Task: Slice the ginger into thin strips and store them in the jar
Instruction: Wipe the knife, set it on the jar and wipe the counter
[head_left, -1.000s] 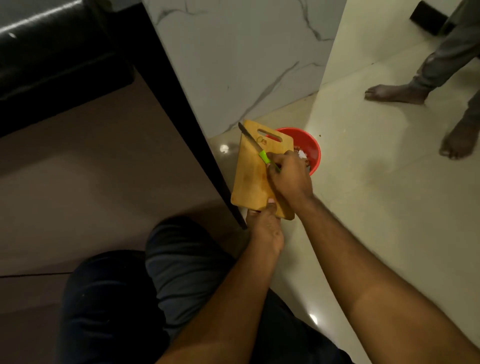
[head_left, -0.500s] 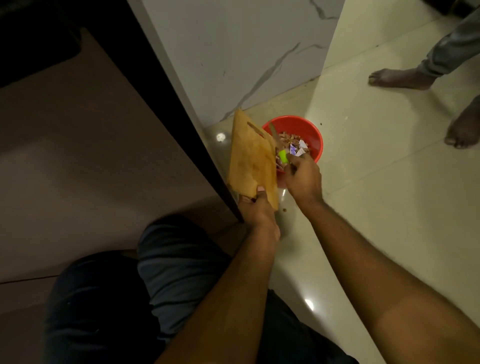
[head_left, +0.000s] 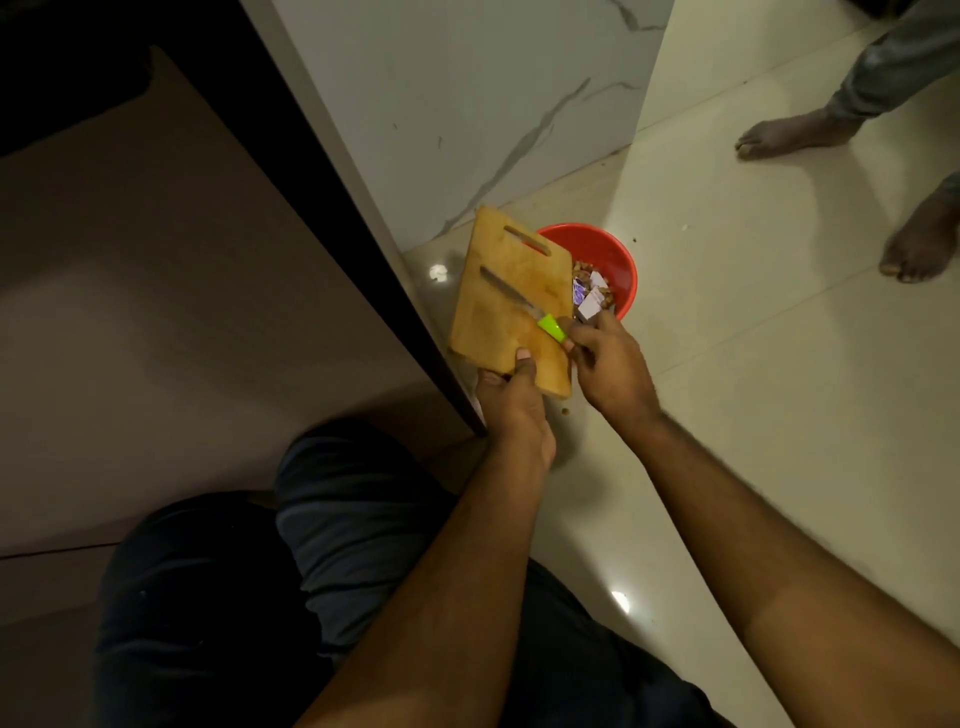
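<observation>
Head view looks down at both hands just above centre of the frame, over a pale tiled floor (head_left: 779, 415). The left hand (head_left: 511, 405) grips the near edge of a wooden cutting board (head_left: 498, 296), thumb on top and fingers curled under it. The board is held tilted, its long axis running from the hands up toward the upper middle of the frame, its right edge over the rim of a red bin (head_left: 618, 260) on the floor. The right hand (head_left: 608, 364) is closed round the green handle of a knife (head_left: 524, 306), whose blade lies flat on the board and points up-left, away from the bin. The bin sits just right of the board, nearer the right hand, with scraps and paper inside. No ginger or jar can be seen; the board face looks bare. Judging by this, any sweep of the blade would run rightward, across the board's short axis, toward the bin.
</observation>
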